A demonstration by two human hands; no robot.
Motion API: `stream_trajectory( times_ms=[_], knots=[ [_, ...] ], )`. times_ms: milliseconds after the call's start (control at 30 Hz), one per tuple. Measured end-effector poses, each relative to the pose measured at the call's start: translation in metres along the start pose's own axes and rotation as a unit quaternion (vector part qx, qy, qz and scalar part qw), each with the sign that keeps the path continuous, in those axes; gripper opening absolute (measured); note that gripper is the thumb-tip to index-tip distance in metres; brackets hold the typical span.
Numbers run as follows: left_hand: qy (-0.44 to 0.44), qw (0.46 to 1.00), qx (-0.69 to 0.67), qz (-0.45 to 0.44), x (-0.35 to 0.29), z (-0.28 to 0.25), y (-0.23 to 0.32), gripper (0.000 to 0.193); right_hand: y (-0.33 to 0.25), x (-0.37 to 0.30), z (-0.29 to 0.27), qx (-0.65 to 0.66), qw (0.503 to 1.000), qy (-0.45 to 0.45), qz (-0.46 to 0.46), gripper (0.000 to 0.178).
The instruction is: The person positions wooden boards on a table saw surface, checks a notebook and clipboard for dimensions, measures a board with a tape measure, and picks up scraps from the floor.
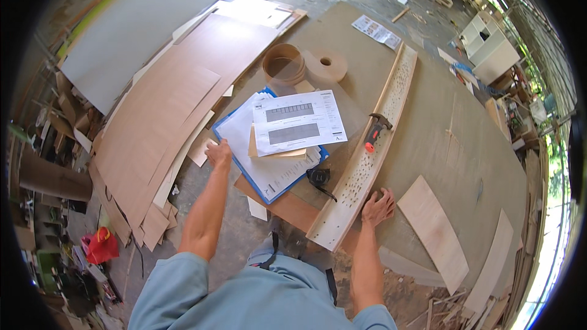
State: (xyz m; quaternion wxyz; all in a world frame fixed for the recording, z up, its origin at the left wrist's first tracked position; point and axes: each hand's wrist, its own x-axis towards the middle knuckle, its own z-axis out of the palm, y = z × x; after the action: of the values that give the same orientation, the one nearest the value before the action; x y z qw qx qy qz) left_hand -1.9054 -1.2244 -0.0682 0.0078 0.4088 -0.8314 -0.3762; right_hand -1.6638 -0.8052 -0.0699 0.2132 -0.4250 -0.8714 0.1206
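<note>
My left hand (pixel 218 154) is at the left edge of a blue folder (pixel 269 199) stacked with papers, its fingers bent, thumb apart, nothing visible in them. A printed drawing sheet (pixel 299 123) lies on top, over a light wooden block (pixel 278 154). Beside the right long edge of a narrow pale board (pixel 345 198), my right hand (pixel 378 206) has its fingers apart and curved, holding nothing. Small dark bits or marks dot that board. Across it rests a hammer (pixel 374 134) with a red and black handle. A black tape measure (pixel 318 176) sits by the folder's lower right corner.
Two rolls of brown edging, one standing open (pixel 284 64) and one flat (pixel 327 65), lie beyond the papers. Stacked sheets of panel (pixel 165 104) fill the left. Curved wood pieces (pixel 434 232) lie right of my right hand. A leaflet (pixel 376 30) is at the far edge.
</note>
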Motion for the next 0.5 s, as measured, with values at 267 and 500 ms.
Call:
stream_trajectory(
  times_ms=[267,500],
  knots=[
    [-0.085,0.957,0.191,0.201,0.078,-0.002,0.048,0.084,-0.008,0.010,0.001,-0.059,0.998,0.032,0.009,0.024],
    [-0.270,0.936,0.182,0.134,0.088,0.007,0.067,0.097,-0.011,0.014,-0.002,-0.063,0.998,0.014,0.015,0.024]
  ],
)
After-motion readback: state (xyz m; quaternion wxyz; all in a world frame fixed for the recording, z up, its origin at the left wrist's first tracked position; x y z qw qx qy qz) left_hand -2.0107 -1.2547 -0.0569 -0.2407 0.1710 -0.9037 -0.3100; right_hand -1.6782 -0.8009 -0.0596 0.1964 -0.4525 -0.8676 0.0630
